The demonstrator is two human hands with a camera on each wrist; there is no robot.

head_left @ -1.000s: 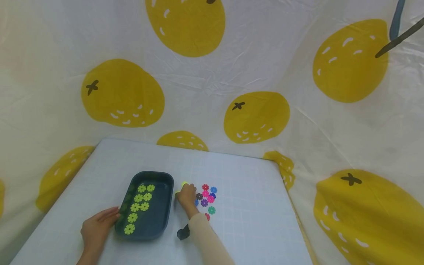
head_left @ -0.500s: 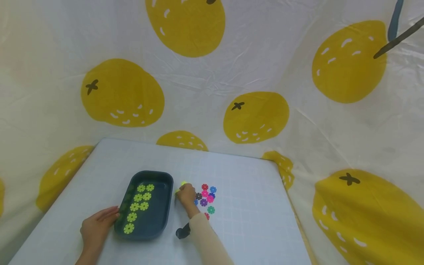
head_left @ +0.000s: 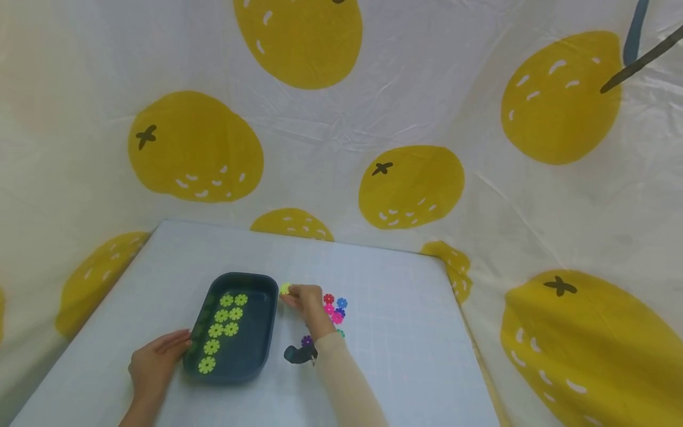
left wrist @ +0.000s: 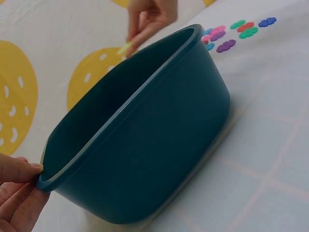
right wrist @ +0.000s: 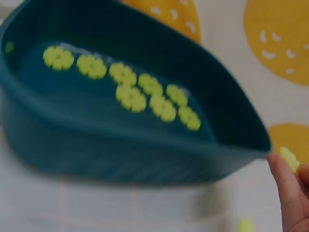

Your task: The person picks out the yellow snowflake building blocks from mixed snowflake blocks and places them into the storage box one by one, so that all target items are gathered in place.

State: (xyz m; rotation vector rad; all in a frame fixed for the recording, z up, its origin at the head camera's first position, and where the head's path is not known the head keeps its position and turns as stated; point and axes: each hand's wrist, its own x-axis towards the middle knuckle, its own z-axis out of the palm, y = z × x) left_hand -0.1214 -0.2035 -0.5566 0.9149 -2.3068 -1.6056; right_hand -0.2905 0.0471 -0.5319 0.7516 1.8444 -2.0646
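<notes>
A dark teal tray (head_left: 249,350) holds several yellow-green flower-shaped discs (head_left: 211,347) on its floor, lined up along its left half. My left hand (head_left: 152,367) pinches the tray's near-left rim between thumb and fingers, as the left wrist view shows. At the tray's far right rim, my right hand (head_left: 309,303) pinches one yellow-green flower disc (right wrist: 289,159) between its fingertips. That disc is just outside the rim. Below it, on the cloth, a blurred yellow-green disc (right wrist: 245,225) shows in the right wrist view.
Loose flower discs in pink (head_left: 337,318), red, blue, purple and green lie right of the tray, partly hidden by my right arm. A dark curved object (head_left: 300,354) sits by the right wrist. The table has a pale checked cloth (head_left: 405,332); a fruit-print curtain (head_left: 315,130) hangs behind.
My right hand has risen from the cloth and shifted slightly towards the tray's far right rim, bringing a yellow-green flower disc with it. My left hand stays on the rim.
</notes>
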